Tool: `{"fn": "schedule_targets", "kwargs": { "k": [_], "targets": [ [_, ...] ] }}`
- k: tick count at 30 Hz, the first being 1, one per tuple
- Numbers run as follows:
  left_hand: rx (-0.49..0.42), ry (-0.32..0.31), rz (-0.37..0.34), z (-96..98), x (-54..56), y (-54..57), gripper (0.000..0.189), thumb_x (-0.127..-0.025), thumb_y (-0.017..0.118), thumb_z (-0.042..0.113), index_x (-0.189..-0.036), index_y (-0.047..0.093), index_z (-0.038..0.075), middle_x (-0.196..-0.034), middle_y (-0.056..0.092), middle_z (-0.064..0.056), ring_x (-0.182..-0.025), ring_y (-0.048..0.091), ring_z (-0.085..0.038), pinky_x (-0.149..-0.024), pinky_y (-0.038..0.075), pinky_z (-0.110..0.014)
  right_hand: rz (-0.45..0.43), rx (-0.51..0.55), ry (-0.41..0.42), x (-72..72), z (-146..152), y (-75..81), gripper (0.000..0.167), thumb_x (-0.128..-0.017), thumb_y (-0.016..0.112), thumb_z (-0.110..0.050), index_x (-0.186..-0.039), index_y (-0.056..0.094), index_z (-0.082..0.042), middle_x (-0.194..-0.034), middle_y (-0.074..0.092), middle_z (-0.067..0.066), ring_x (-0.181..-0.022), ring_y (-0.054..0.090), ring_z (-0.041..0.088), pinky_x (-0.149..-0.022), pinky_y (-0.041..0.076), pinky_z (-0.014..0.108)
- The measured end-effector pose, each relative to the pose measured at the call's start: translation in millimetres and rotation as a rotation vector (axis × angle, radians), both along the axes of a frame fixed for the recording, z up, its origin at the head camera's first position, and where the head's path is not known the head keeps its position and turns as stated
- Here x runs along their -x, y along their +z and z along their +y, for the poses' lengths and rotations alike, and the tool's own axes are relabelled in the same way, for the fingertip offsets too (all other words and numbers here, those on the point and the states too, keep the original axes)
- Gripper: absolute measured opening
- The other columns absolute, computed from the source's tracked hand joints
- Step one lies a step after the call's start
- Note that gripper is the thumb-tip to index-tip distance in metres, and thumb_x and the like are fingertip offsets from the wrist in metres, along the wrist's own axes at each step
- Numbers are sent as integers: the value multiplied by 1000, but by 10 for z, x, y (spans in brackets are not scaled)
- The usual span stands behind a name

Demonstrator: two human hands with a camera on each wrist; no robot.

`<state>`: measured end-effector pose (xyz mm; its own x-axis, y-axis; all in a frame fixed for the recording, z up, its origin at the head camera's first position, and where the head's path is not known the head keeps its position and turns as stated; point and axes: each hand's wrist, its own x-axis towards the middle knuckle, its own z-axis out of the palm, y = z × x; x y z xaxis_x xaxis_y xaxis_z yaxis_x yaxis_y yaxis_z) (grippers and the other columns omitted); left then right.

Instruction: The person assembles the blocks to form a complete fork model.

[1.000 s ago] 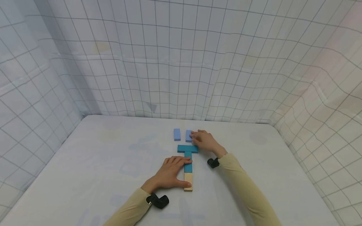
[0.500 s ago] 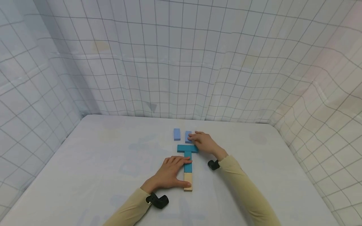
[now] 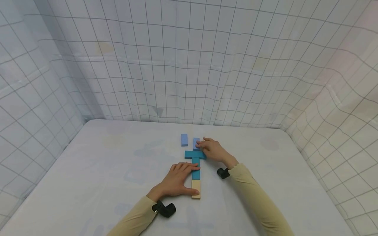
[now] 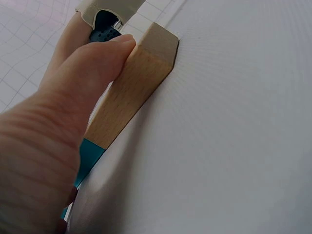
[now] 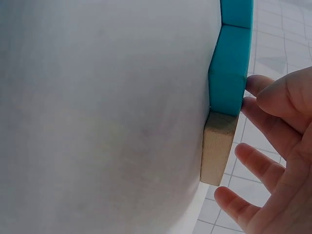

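Note:
Teal wooden blocks form a T, with the teal crossbar block [image 3: 190, 154] above the teal stem block [image 3: 195, 173]. A natural-wood block [image 4: 131, 87] continues the stem at its near end. My left hand [image 3: 175, 182] rests along the stem, its thumb on the natural-wood block and fingertips on the teal. The fingertips of my right hand [image 3: 215, 150] touch a light blue block [image 3: 195, 144] just beyond the crossbar; its fingers look extended in the right wrist view. There a tan-looking block [image 5: 214, 151] appears beside the teal; I cannot tell which block it is.
A second light blue block [image 3: 184, 140] stands to the left of the touched one. White cloth covers the table [image 3: 118, 177]. Grid-patterned curtains [image 3: 189, 82] surround its back and sides. Black cameras [image 3: 166, 210] are strapped at the wrists.
My right hand has slid the right-hand light blue block a little nearer to the teal crossbar. The left hand stays in place on the stem.

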<state>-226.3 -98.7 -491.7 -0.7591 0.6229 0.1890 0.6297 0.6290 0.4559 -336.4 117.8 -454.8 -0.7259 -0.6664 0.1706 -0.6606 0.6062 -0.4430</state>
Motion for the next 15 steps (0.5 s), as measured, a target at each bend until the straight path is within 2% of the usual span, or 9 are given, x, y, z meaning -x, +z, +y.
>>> {"fn": "schedule_targets", "kwargs": {
  "k": [8,15],
  "targets": [
    [-1,-6,6,5,12,-13,82,-77,58,73,-142,42,26,-143,37,5,-130,30,-19,-97,27,-47,-36,20,8,-21,11,6,32,-94,50,-2,-123,61,4,-132,53,17,-130,36,40,-107,26,48],
    [-3,-9,10,1,18,-32,82,-77,58,72,-143,42,26,-143,37,4,-130,30,-20,-97,27,-47,-8,63,46,-53,45,28,33,-93,47,-2,-122,63,3,-129,55,17,-129,37,40,-106,28,48]
  ]
}}
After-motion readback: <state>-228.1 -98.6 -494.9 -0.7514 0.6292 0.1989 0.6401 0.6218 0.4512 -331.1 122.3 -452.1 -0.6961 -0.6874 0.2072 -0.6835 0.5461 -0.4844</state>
